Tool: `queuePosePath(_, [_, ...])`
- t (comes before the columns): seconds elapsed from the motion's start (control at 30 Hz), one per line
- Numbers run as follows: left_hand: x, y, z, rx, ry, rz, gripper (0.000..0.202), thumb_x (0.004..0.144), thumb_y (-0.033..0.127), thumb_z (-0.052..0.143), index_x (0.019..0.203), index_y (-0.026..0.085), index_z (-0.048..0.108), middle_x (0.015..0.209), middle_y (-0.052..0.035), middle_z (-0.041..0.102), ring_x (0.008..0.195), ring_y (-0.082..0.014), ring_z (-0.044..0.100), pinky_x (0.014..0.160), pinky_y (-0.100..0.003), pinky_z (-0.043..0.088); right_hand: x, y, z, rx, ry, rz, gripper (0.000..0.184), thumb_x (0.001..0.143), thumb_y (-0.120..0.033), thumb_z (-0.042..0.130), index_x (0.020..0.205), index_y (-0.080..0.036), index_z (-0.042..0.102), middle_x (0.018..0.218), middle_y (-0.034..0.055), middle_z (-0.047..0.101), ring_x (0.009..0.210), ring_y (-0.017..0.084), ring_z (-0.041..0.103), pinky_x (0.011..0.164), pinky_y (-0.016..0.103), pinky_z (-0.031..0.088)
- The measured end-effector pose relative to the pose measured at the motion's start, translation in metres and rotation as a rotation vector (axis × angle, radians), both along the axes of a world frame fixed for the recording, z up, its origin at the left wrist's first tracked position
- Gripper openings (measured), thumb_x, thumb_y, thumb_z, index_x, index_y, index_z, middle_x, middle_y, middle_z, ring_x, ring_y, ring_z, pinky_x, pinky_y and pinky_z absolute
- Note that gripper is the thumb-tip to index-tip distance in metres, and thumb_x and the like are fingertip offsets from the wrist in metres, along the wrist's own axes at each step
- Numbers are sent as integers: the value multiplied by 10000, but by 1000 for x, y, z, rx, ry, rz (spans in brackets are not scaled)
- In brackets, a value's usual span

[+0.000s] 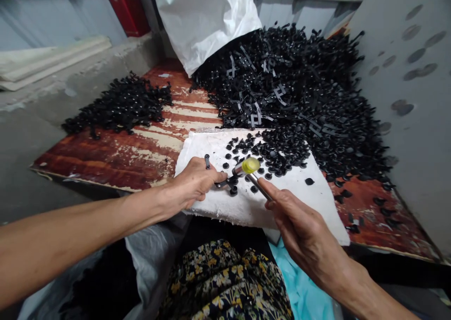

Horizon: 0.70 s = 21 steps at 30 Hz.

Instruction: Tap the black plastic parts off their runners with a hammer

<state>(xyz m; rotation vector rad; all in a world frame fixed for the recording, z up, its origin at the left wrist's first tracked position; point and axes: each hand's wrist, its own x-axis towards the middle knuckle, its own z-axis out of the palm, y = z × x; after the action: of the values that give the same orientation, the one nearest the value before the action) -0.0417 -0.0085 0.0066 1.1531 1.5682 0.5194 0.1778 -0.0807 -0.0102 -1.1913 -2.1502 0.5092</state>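
My left hand (pixel 193 181) rests on a white foam block (pixel 310 202), fingers closed on a small black plastic part (pixel 227 184) that lies flat on the foam. My right hand (pixel 299 226) grips the metal handle of a small mallet (pixel 251 166) with a yellow-green head, its head just above and right of that part. Loose black round caps (pixel 271 153) lie scattered over the far half of the foam block.
A big heap of black plastic parts (pixel 303 85) spills from a white sack (pixel 204 14) behind the foam. A smaller pile (pixel 120 105) lies at left on the worn red board (pixel 116 155). A grey panel (pixel 416 104) stands at right. Floral fabric (pixel 225 282) covers my lap.
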Motion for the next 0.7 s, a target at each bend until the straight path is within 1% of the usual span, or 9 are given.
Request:
queuePosePath(0.07, [-2,0,-7,-25,-28,1,226,730,353,658,652,185,529,417,83,296,348,-58,220,388,-237,89,-1,0,0,12,11,11,607,898,-23,392,1466,-237,390,994,101,660,795,177,678,650,287,584])
queuePosePath(0.13, [-3,0,-11,-38,-55,13,217,719,356,664,675,186,536,424,87,293,350,-57,200,392,-239,74,-2,-1,2,59,56,-1,632,906,-16,398,1485,-268,356,996,90,656,808,168,668,668,273,575])
queuePosePath(0.23, [1,-2,-6,-34,-76,41,215,683,301,680,651,190,500,442,82,325,364,-48,201,395,-231,82,-2,1,4,109,69,-22,663,907,-8,403,1503,-287,320,971,78,648,831,174,664,700,284,573])
queuePosePath(0.37, [5,-5,1,-21,-80,51,236,675,267,671,609,191,457,447,86,303,376,-44,221,400,-215,105,0,3,3,61,-21,18,613,896,-10,381,1471,-224,391,949,96,643,791,197,674,698,339,586])
queuePosePath(0.43, [4,-5,0,-22,-64,62,241,679,283,678,615,193,464,439,93,276,369,-46,220,400,-215,107,1,2,4,67,10,11,626,903,-17,390,1484,-250,368,943,87,637,809,197,667,685,326,583])
queuePosePath(0.53, [4,-5,-3,-20,-52,80,249,686,298,690,622,197,472,426,98,264,359,-49,217,393,-214,106,0,-2,6,140,104,-48,695,917,-21,409,1521,-333,266,959,66,627,857,187,648,665,282,568])
queuePosePath(0.6, [5,-5,-2,-14,-51,87,242,697,283,679,621,196,467,432,92,289,363,-50,227,391,-213,110,-2,-2,6,137,82,-41,708,913,-15,397,1527,-335,250,929,57,616,803,177,646,641,275,567])
queuePosePath(0.67, [7,-6,1,-19,-51,94,233,709,262,664,621,195,458,446,88,307,369,-47,230,393,-211,113,-3,0,6,90,-1,16,671,908,-18,372,1510,-309,308,875,51,613,714,173,645,618,289,575])
queuePosePath(0.7, [8,-6,2,-30,-47,100,235,713,257,660,620,196,453,448,90,301,370,-45,223,394,-211,111,-4,0,6,74,-22,31,656,909,-22,366,1503,-298,326,868,54,617,704,175,648,622,297,579])
